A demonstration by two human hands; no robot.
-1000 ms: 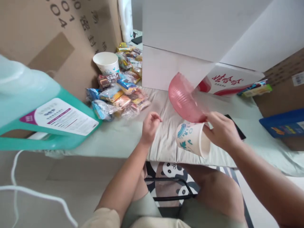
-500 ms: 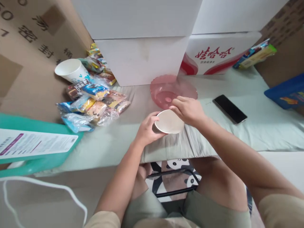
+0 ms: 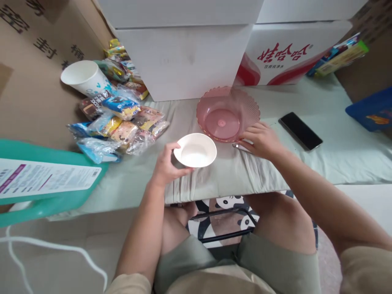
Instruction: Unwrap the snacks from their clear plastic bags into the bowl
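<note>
Two hands – left hand [image 3: 165, 165] gripping paper cup [image 3: 195, 150], right hand [image 3: 260, 139] loose, fingertips hidden behind pink bowl [image 3: 228, 113]

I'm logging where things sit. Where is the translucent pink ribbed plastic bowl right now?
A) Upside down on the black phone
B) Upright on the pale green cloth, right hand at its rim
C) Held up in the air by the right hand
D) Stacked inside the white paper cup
B: the translucent pink ribbed plastic bowl rests open side up on the pale green cloth, with the right hand at its near rim.

Upright white cup [image 3: 195, 150] beside pink bowl [image 3: 228, 114]
</note>
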